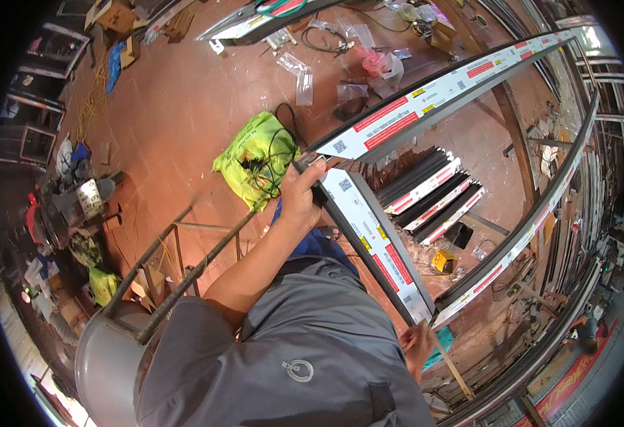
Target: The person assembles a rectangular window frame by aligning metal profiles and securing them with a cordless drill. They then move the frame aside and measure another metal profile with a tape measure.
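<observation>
A long rectangular metal frame point(383, 245), its dark profiles covered with white and red protective film, stretches from in front of my body to the far right. My left hand point(301, 196) is closed round its left corner, the thumb lying on top near the joint. A narrow gap shows there between the short bar and the long far bar point(461, 84). At the near corner of the short bar is my right hand point(417, 346), its fingers bent and drawn together. What they hold, if anything, is too small to make out.
A yellow-green bag point(251, 160) with a black cable lies left of the frame. Stacked dark profiles point(433, 192) and a small yellow box point(443, 261) lie on the floor inside it. A metal ladder-like rack point(184, 277) stands left. Another filmed profile point(255, 25) is at the top.
</observation>
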### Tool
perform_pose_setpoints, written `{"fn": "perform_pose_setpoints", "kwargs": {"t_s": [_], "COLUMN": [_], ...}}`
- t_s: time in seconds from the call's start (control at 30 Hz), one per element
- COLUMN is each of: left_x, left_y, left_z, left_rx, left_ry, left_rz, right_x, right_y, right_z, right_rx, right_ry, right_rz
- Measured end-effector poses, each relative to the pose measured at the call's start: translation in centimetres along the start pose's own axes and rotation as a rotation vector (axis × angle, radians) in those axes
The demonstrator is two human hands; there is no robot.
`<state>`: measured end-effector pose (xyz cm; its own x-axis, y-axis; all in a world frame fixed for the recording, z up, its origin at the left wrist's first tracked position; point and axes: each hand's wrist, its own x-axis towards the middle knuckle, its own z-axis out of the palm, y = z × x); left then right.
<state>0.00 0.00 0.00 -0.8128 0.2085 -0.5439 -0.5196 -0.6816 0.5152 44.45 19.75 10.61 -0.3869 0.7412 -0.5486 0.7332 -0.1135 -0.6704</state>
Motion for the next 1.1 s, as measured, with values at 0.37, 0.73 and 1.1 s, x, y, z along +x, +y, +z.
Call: {"fn": "perform_pose_setpoints", "kwargs": {"t_s": [0.37, 0.73, 1.1], "left_x": [-0.2, 0.2, -0.1], "left_y": [0.1, -0.9, -0.3], "left_z": [0.6, -0.3, 0.7], "left_rx": [-0.020, -0.042, -0.103], "left_ry": [0.011, 0.037, 0.075], "left_rz": [0.019, 0.050, 0.116], "right_x": [20.3, 23.0, 22.6], "right_y": [-35.0, -36.4, -35.4], "right_z": [26.1, 28.1, 28.5], "right_rx": [-0.695, -1.067, -0.994], "right_ry": [-0.456, -0.747, -0.684], "right_rz": [-1.433, -1.313, -1.322]}}
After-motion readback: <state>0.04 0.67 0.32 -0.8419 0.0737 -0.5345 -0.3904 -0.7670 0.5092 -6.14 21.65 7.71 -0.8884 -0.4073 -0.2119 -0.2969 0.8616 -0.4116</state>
